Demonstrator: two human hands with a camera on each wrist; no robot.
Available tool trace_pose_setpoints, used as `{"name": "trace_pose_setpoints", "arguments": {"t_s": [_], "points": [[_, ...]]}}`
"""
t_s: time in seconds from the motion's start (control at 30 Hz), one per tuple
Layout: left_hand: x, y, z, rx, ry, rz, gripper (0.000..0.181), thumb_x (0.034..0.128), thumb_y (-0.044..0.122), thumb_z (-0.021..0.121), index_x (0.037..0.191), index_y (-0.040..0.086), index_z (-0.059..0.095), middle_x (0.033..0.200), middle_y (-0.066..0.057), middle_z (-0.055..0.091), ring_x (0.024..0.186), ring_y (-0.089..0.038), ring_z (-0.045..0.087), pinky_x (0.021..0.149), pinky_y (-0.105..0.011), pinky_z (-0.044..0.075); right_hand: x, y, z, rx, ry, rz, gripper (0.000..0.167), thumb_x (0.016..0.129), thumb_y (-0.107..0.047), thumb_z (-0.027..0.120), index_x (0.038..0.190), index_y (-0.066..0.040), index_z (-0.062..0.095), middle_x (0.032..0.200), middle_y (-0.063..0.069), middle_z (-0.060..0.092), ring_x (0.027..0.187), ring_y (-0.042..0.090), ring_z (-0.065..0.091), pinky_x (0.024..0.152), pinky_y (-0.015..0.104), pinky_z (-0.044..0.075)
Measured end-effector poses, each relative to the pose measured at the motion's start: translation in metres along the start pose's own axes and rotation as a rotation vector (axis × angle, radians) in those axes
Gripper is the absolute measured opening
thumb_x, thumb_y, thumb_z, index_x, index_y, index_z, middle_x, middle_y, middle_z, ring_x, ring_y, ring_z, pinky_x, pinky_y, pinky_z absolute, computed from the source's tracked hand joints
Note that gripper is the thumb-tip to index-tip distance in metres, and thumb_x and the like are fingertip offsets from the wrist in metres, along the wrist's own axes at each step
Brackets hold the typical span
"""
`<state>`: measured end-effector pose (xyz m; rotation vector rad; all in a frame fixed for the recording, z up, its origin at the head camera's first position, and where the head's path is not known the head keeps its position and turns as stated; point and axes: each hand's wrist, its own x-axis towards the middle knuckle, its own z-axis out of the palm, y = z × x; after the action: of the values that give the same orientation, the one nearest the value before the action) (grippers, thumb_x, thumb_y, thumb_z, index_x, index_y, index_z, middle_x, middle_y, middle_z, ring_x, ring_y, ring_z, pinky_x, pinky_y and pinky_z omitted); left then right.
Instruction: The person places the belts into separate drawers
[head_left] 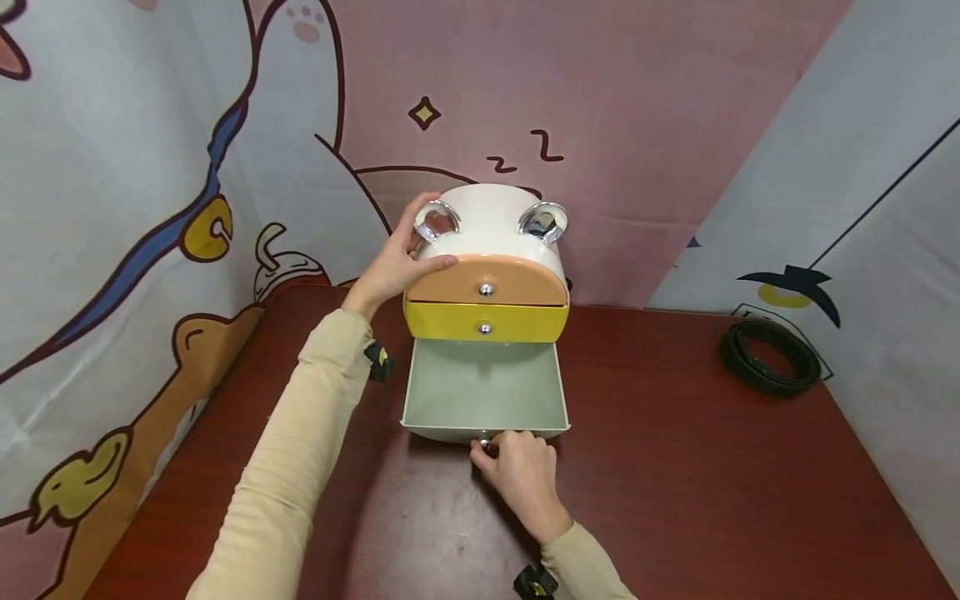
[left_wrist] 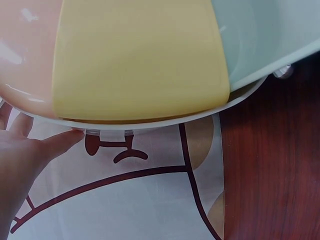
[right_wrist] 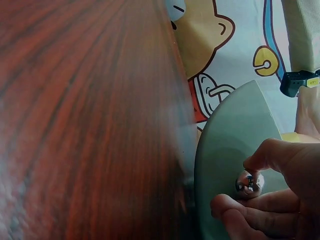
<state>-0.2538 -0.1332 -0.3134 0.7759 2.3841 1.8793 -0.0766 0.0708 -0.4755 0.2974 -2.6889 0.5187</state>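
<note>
A small storage box with a white top (head_left: 491,221), two shiny silver ears and three stacked drawers stands on the table. The orange drawer (head_left: 525,279) and yellow drawer (head_left: 525,323) are closed; the pale green bottom drawer (head_left: 487,387) is pulled out, its inside bare. My left hand (head_left: 397,258) holds the box's upper left side, thumb on the front edge and fingers by the left ear (head_left: 437,220). In the right wrist view, my right hand (right_wrist: 280,192) pinches the round silver knob (right_wrist: 249,184) on the green drawer's front between thumb and fingers.
A black ring-shaped roll (head_left: 771,357) lies at the right on the reddish-brown table (head_left: 675,467). Cartoon-printed cloth (head_left: 637,108) hangs behind the table and along its sides, close behind the box.
</note>
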Motion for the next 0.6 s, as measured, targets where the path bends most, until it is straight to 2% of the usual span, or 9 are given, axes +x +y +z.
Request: {"name": "trace_pose_setpoints", "arguments": {"t_s": [0.13,0.27,0.43,0.6], "points": [[0.000,0.001,0.000,-0.010,0.000,0.010,0.088,0.0863,0.004,0.072,0.153,0.023,0.018,0.152,-0.008,0.027,0.134,-0.023,0.039,0.106,-0.045,0.032,-0.001,-0.001,-0.004,-0.013,-0.016,-0.025,0.053,0.077,-0.037,0.074,0.039,-0.025,0.038,0.039,-0.008,0.035,0.033,0.012,0.032,0.032,0.030,0.027],[0.000,0.001,-0.001,-0.002,0.001,0.012,0.088,0.0862,0.004,0.073,0.153,0.023,0.018,0.151,-0.009,0.030,0.132,-0.024,0.041,0.105,-0.045,0.033,0.002,-0.003,-0.015,-0.015,-0.072,-0.061,0.050,0.080,-0.038,0.073,0.040,-0.026,0.045,0.039,-0.010,0.034,0.034,0.009,0.032,0.033,0.027,0.026],[0.000,0.001,-0.001,-0.001,0.001,0.009,0.088,0.0864,0.005,0.072,0.153,0.022,0.017,0.150,-0.011,0.032,0.130,-0.025,0.043,0.105,-0.047,0.033,0.011,-0.005,-0.035,0.031,-0.100,-0.133,0.033,0.082,-0.034,0.074,0.053,-0.026,0.061,0.044,-0.014,0.042,0.037,0.004,0.033,0.035,0.023,0.025],[0.000,-0.001,-0.001,-0.012,-0.004,-0.001,0.088,0.0867,0.007,0.073,0.153,0.023,0.017,0.153,-0.009,0.028,0.134,-0.025,0.038,0.107,-0.047,0.030,0.022,-0.001,-0.052,0.098,-0.075,-0.191,0.013,0.080,-0.029,0.077,0.069,-0.024,0.072,0.054,-0.016,0.055,0.044,0.004,0.046,0.040,0.021,0.032]]}}
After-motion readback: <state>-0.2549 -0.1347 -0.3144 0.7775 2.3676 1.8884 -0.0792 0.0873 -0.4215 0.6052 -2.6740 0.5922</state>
